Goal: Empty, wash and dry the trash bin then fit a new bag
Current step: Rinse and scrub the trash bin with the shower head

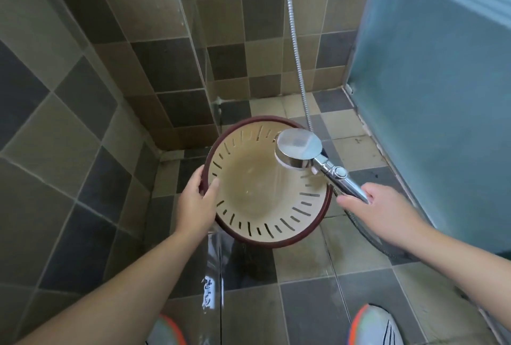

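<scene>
Left hand (197, 203) grips the bin (265, 184) rim, fingers curled over the edge. Right hand (378, 206) wraps the shower head (300, 149) handle, spraying into the bin above the floor (318, 303).

1. Walls of square ceramic tiles in mixed tan and dark grey (154, 48) meet in a corner.
2. A floor of matching tan and grey tiles (307, 297) looks wet in places.
3. A frosted blue-green glass panel (442, 95) stands at right.
4. A clear glass partition edge (218, 261) runs down the middle.
</scene>
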